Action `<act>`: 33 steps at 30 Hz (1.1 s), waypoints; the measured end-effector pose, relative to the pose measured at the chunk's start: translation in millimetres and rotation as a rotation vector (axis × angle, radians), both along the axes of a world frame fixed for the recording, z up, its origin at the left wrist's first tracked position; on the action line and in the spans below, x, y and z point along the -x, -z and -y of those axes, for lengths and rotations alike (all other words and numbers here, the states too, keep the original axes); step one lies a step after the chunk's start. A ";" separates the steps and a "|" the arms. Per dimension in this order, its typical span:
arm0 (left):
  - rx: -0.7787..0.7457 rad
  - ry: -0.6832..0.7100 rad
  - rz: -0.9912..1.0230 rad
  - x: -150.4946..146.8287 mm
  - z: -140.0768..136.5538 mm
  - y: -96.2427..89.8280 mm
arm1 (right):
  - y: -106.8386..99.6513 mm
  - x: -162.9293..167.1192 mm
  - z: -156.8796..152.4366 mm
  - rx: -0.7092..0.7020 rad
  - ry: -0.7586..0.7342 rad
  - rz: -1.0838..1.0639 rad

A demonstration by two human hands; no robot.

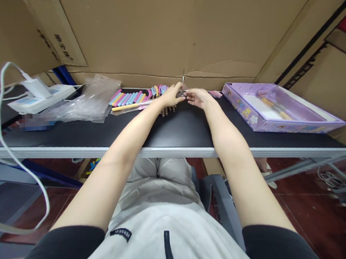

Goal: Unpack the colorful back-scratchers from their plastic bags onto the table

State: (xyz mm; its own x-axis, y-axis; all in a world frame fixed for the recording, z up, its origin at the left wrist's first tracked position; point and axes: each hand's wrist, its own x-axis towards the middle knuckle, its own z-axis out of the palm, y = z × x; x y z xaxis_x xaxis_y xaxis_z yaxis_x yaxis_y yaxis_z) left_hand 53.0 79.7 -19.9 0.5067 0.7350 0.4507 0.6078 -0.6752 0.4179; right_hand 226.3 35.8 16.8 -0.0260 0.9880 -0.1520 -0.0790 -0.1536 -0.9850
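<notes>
Near the back of the black table, my left hand [172, 95] and my right hand [198, 97] meet fingertip to fingertip. The fingers of both are bent and pinched around something small and partly see-through; I cannot make out what it is. Beside and partly behind my left hand lie small tools with pink, yellow and blue looped heads [160, 90], and thin metallic shafts [167, 111] show below it. Further left is a row of pink, yellow and blue handles [128, 98]. A yellow stick [125, 107] lies in front of them, on clear plastic.
Clear plastic bags [92, 99] lie left of the handles, by a white power strip [43, 98] with a charger and cable. On the right stands an open purple box [261, 119] with a yellow-handled item inside. Cardboard [142, 33] walls the back.
</notes>
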 end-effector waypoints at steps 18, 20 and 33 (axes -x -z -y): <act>-0.132 -0.065 0.007 5.2 8.2 18.4 | 38.5 -102.5 -44.4 -0.253 0.779 1.036; -0.139 -0.063 0.002 5.7 8.4 18.6 | 39.4 -108.7 -50.7 -0.228 0.734 1.097; -0.124 -0.040 0.024 6.1 10.5 16.3 | 39.9 -111.5 -68.5 -0.083 0.581 1.295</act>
